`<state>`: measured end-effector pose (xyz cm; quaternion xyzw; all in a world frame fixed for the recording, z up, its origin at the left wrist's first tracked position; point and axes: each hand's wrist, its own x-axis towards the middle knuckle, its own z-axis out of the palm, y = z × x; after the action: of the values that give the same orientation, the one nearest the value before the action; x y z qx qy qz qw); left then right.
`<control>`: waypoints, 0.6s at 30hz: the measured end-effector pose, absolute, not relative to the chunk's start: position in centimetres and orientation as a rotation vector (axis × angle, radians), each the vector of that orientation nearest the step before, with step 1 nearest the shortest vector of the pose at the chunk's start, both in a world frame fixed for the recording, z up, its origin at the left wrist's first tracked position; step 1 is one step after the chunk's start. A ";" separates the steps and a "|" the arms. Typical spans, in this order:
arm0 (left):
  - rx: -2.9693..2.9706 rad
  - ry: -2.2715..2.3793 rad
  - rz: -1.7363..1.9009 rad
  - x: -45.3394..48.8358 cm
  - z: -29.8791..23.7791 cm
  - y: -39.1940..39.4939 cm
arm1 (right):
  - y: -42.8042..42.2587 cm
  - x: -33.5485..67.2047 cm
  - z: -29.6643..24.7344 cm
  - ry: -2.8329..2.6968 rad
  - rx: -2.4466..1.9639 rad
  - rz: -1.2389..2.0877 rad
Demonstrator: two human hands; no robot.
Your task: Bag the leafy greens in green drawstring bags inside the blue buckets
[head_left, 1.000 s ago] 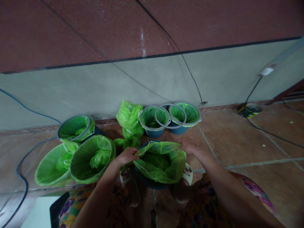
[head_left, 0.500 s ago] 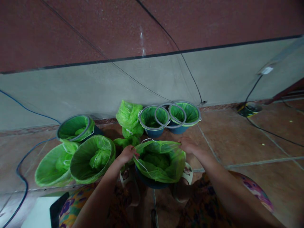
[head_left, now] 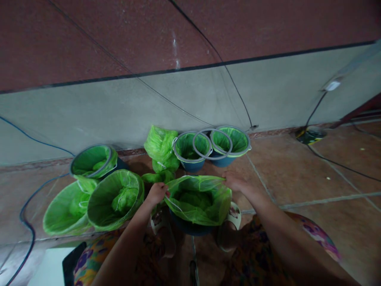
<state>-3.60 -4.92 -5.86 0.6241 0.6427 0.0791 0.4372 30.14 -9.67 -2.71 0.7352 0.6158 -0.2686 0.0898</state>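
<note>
A green mesh bag [head_left: 196,216] is spread over a dark blue bucket [head_left: 192,228] that stands on the floor between my feet. My left hand [head_left: 157,192] pinches the left edge of the bag's mouth, where a white drawstring shows. On the far right edge, my right hand [head_left: 235,181] has hold of the rim. The mouth is stretched wide between both hands, and bunched green mesh lies inside. Left of my left hand stands another open green mesh bag [head_left: 114,198] with a crumpled bundle in it.
By the wall stand two mesh-lined buckets [head_left: 192,165] with loose grey rings [head_left: 203,143] across them. A heaped green bag [head_left: 160,145] sits beside them. Farther left are a lined bucket [head_left: 119,165] and another mesh bag [head_left: 59,210]. A blue cable [head_left: 26,222] runs along the floor.
Both hands keep their hold on the bag's mouth. The left hand and the bag's left edge have shifted slightly left; otherwise the scene looks nearly the same.
</note>
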 end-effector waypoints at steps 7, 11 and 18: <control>1.293 1.519 0.301 -3.6 -6.4 -5.6 | -9.6 30.3 -3.1 1.871 2.158 -0.785; 1.089 1.360 0.322 -3.0 -5.3 -5.9 | -9.6 30.4 -3.5 1.902 2.153 -0.778; 1.114 1.152 0.282 -2.6 -4.2 -6.2 | -9.4 31.3 -4.3 1.947 2.202 -0.885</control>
<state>-2.61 -6.16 -4.21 0.4977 0.5144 0.1260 0.6869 31.32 -9.36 -4.34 0.7168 0.6340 -0.2880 0.0361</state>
